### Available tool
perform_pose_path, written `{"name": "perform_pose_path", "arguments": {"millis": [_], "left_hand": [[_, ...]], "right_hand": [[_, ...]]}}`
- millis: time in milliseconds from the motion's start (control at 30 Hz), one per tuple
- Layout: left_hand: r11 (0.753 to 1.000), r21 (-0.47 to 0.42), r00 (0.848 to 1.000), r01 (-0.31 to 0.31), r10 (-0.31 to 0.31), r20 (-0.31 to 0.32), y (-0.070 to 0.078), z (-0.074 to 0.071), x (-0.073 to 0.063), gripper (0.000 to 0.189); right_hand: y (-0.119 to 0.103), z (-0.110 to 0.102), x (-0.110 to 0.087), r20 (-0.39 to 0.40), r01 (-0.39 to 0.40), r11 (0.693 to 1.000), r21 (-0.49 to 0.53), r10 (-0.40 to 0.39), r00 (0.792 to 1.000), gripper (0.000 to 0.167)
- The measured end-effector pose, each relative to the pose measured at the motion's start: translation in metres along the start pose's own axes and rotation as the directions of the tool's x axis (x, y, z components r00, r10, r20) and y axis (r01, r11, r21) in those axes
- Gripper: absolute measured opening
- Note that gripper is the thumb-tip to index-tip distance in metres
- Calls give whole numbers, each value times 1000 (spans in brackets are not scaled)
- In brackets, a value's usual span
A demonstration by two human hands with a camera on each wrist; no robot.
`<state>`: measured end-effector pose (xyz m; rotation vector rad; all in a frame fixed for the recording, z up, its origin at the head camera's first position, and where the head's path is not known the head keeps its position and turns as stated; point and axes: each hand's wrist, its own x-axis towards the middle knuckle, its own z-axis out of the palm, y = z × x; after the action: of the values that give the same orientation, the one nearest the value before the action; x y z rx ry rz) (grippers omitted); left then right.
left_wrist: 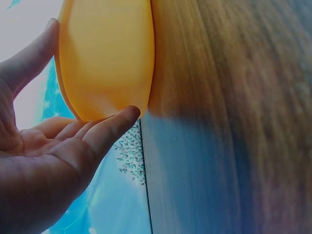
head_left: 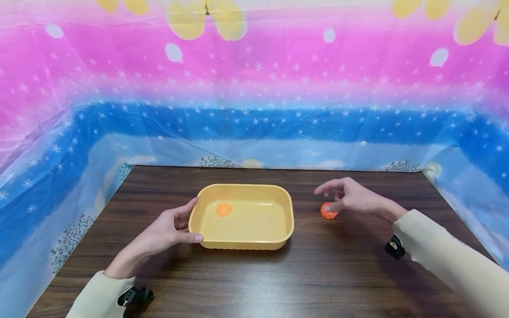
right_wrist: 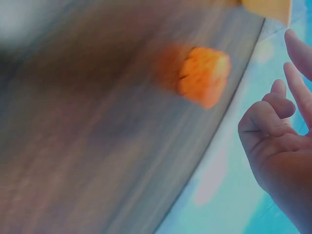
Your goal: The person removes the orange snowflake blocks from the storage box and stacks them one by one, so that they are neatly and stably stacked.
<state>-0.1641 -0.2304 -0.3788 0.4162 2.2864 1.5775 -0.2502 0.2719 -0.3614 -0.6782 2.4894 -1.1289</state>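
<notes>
In the head view my left hand (head_left: pixel 165 229) holds the left end of a yellow rectangular tray (head_left: pixel 280 192), thumb at the near rim and fingers along the far-left side. The left wrist view shows the thumb and fingers of this hand (left_wrist: pixel 63 141) spread against the tray's end wall (left_wrist: pixel 107 63). Inside the tray lies a flat orange round piece (head_left: pixel 224 210) with a scalloped edge. Over the wooden table, my right hand (head_left: pixel 351 194) hovers with loosely bent fingers above a thicker orange round piece (head_left: pixel 329 215) with a notched edge. That orange piece (right_wrist: pixel 204 75) stands apart from the right hand (right_wrist: pixel 278 126) in the right wrist view.
The dark wooden table (head_left: pixel 246 282) meets a pink and blue snowflake-patterned cloth (head_left: pixel 254 123) at its back and sides. Dark devices are strapped at the left wrist (head_left: pixel 135 298) and right wrist (head_left: pixel 394 247).
</notes>
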Motion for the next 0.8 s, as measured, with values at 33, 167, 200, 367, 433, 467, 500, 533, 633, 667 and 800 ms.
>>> {"name": "perform_pose_path", "arguments": {"millis": [33, 167, 200, 367, 433, 467, 500, 533, 633, 667, 800], "left_hand": [[1000, -3, 1000, -2, 2, 1, 0, 0, 0, 105], [1000, -25, 1000, -7, 7, 7, -1, 0, -1, 105], [1000, -29, 1000, -8, 8, 8, 0, 0, -1, 105], [1000, -30, 1000, -7, 7, 5, 0, 0, -1, 104], [1000, -25, 1000, -5, 5, 2, 0, 0, -1, 104], [1000, -22, 1000, -4, 5, 1, 0, 0, -1, 104], [1000, -19, 1000, -4, 4, -1, 0, 0, -1, 105], [1000, -19, 1000, -3, 3, -2, 0, 0, -1, 105], [1000, -19, 1000, -4, 3, -6, 0, 0, -1, 105], [1000, -17, 1000, -3, 3, -6, 0, 0, -1, 105], [1000, -9, 1000, -7, 7, -6, 0, 1, 0, 105]], "right_hand": [[-5, 1, 3, 11, 9, 1000, -6, -9, 1000, 49], [-23, 6, 15, 45, 51, 998, -41, -49, 998, 46], [-27, 8, 18, 54, 63, 997, -47, -61, 997, 45], [-44, 19, 32, 99, 104, 993, -51, -98, 990, 41], [-51, 23, 37, 121, 125, 991, -51, -118, 986, 42], [-54, 25, 40, 130, 137, 989, -53, -129, 983, 42], [-58, 27, 43, 141, 152, 987, -54, -143, 980, 43], [-63, 29, 46, 150, 164, 985, -57, -154, 977, 43], [-77, 35, 55, 172, 202, 977, -69, -188, 967, 42], [-82, 37, 58, 178, 206, 976, -71, -190, 965, 41], [-99, 48, 71, 211, 212, 974, -79, -192, 959, 40]]}}
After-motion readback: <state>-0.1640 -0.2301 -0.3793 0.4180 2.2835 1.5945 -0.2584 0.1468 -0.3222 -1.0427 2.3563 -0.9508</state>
